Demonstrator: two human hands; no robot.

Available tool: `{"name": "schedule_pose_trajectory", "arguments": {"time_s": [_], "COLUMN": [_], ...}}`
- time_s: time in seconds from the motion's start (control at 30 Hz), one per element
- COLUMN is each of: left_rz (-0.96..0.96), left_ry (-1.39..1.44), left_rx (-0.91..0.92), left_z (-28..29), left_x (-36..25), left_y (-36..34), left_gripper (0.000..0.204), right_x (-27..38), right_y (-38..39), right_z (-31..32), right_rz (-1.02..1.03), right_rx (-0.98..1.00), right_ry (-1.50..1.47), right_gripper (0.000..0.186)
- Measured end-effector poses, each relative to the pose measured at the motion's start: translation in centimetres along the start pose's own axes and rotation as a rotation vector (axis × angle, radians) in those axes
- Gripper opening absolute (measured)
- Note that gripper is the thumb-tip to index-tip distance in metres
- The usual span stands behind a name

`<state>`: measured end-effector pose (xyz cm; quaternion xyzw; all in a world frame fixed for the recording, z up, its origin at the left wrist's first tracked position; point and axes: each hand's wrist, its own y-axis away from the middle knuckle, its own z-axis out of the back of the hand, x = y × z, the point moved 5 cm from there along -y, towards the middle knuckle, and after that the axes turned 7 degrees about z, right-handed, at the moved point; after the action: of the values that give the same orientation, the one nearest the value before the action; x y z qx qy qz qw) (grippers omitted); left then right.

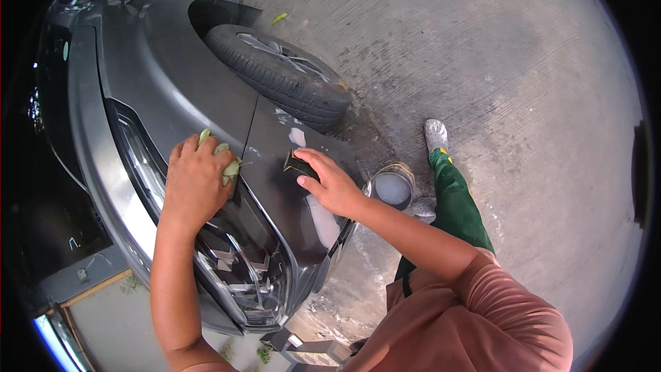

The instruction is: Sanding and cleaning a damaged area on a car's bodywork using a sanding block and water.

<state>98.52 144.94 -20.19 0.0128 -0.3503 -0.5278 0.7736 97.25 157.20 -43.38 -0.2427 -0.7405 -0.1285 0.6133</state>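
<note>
A dark grey car (pixel 165 62) with a bumper corner (pixel 275 186) lies in front of me. My left hand (pixel 196 176) rests near the seam above the headlight (pixel 248 275), its fingers closed round a crumpled pale green cloth (pixel 231 169). Flat against the bumper, my right hand (pixel 330 182) grips a dark sanding block (pixel 303 167). Just beyond the block is a small pale filler patch (pixel 297 137). A larger pinkish-white patch (pixel 321 222) shows below my right wrist, partly covered by it.
A bucket (pixel 412 178) of greyish water stands on the concrete floor (pixel 523 96) by my feet, right of the bumper. The front wheel (pixel 289 72) is farther off, with a green leaf (pixel 279 18) past it. Dark blocks (pixel 317 353) lie near the lower edge.
</note>
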Motion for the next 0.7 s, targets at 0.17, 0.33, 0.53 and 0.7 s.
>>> {"name": "schedule_pose_trajectory", "arguments": {"time_s": [0.17,0.33,0.53,0.7], "left_rz": [0.012,-0.008,-0.016,-0.015], "left_ry": [0.138,0.122,0.119,0.133], "left_rx": [-0.012,0.02,0.02,0.039], "left_z": [0.3,-0.1,-0.6,-0.5], "left_x": [0.4,0.4,0.4,-0.2], "left_y": [-1.0,-1.6,-1.7,-2.0], "left_gripper": [0.028,0.031,0.033,0.034], "right_x": [2.1,2.8,3.0,2.4], "right_y": [-3.6,-5.5,-6.0,-5.6], "right_z": [-1.9,-3.0,-3.9,-3.4], "right_rz": [0.228,0.276,0.284,0.338], "right_rx": [0.058,-0.047,-0.073,-0.082], "right_ry": [0.205,0.263,0.367,0.334], "right_gripper": [0.047,0.041,0.039,0.038]}}
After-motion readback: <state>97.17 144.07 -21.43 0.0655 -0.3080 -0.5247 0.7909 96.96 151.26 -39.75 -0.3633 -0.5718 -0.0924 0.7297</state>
